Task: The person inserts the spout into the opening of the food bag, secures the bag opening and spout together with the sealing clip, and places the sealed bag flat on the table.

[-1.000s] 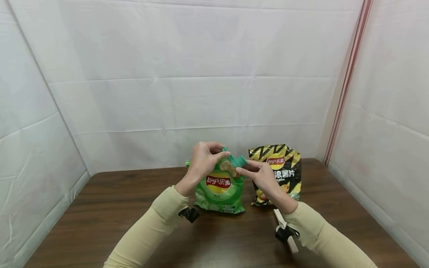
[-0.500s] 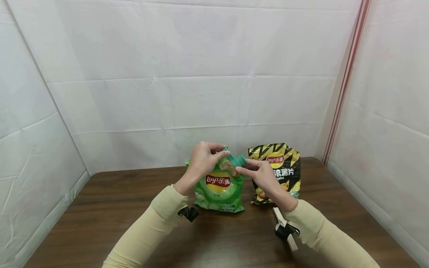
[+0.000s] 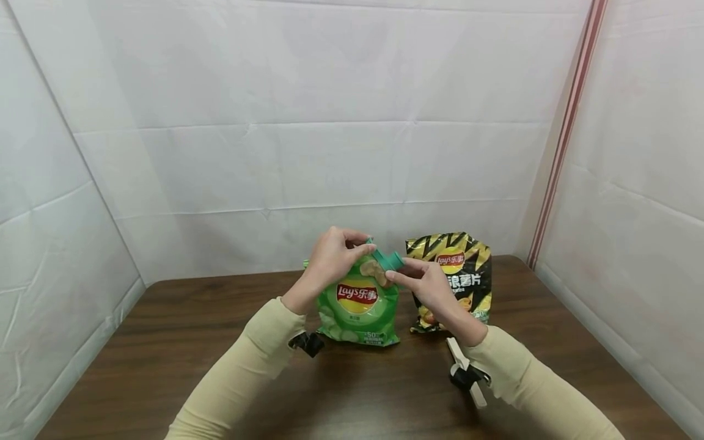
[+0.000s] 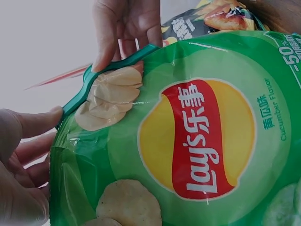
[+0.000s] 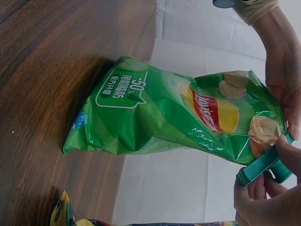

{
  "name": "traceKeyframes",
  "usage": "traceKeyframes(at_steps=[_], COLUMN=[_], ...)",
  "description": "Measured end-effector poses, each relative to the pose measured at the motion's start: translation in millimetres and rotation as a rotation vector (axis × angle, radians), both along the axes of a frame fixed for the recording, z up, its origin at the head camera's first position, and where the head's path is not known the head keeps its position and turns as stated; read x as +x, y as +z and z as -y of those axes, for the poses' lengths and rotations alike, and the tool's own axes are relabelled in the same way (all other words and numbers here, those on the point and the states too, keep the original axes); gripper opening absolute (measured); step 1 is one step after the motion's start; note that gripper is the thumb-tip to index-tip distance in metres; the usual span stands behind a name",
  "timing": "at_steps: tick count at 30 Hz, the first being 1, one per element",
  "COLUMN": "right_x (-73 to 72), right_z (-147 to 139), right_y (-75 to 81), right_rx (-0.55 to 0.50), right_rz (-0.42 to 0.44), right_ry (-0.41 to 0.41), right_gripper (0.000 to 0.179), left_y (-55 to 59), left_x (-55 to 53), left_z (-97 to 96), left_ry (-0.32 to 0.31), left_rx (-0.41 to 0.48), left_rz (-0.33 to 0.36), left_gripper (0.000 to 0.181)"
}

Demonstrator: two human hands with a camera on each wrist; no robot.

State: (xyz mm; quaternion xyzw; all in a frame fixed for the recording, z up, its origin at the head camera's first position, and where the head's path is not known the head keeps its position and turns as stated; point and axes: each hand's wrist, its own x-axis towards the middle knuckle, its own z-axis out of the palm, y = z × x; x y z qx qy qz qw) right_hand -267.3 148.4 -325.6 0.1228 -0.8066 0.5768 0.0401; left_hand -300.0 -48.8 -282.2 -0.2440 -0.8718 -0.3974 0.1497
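Observation:
A green Lay's cucumber chip bag [image 3: 357,308] stands on the table, with a teal bag clip [image 3: 388,260] lying slantwise across its upper right corner. My left hand [image 3: 330,260] pinches the clip's upper end together with the bag's top edge. Lower down the clip, beside its round spout-like part, my right hand [image 3: 431,287] grips between thumb and fingers. Seen from the right wrist, the clip [image 5: 261,165] runs along the bag's corner. Whether the clip is fully closed I cannot tell.
To the right stands a black and yellow Lay's bag [image 3: 473,263], partly behind my right hand. A whitish stick-like clip [image 3: 478,394] lies on the brown table [image 3: 181,342] near my right wrist. White cloth walls [image 3: 330,153] surround the table's back and sides.
The head view has shifted slightly, so everything sits a little higher in it. Both hands keep the same hold on the teal clip at the bag's corner.

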Motion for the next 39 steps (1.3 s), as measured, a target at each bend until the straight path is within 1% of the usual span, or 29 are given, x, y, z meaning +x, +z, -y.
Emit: traceKeyframes(at_steps=[3,5,7,10,13,18,21,23,26,29,34,39], right_x=[-10.0,-15.9,-18.8,-19.6,-18.4,-17.2,-16.9,-16.6,-16.7,-16.8,-16.8,-14.4], right_z=[-4,-6,-8,-11,-11,-12,-14,-14,-13,-11,-9,-6], right_y=[-11.3,-19.1,-24.4,-28.1,-28.9,-32.3,-37.8,-42.0,-49.5,-57.2,-66.2,-68.0], right_rx=[-0.025,-0.048,-0.064,-0.08,-0.061,0.008,0.019,0.005,-0.007,0.004,0.041,0.114], right_rz=[0.004,0.007,0.005,-0.006,0.0,0.052,0.083,0.109,0.147,0.165,0.149,0.153], right_ry=[0.005,0.003,-0.002,-0.015,-0.02,-0.029,-0.025,-0.007,0.02,0.036,0.042,0.045], right_gripper=[0.038,0.039,0.04,0.041,0.044,0.057,0.062,0.064,0.064,0.062,0.055,0.049], left_y=[-0.9,-2.4,-4.9,-8.5,-12.3,-19.1,-24.5,-29.2,-37.7,-48.7,-67.2,-83.8], left_x=[-3.6,-6.1,-8.5,-10.5,-11.5,-11.7,-11.7,-12.2,-13.0,-15.3,-17.1,-17.8], left_z=[3.8,8.5,14.9,26.8,39.7,55.0,60.8,64.6,69.2,73.3,77.7,80.8], left_ry=[-0.033,-0.056,-0.069,-0.062,-0.046,-0.041,-0.041,-0.039,-0.055,-0.066,-0.093,-0.073], left_rx=[0.02,0.047,0.077,0.112,0.161,0.261,0.287,0.298,0.315,0.33,0.334,0.282], left_rz=[-0.008,0.0,0.014,0.044,0.079,0.132,0.153,0.172,0.198,0.22,0.245,0.255], left_gripper=[0.026,0.026,0.026,0.026,0.028,0.03,0.032,0.033,0.034,0.031,0.031,0.033])
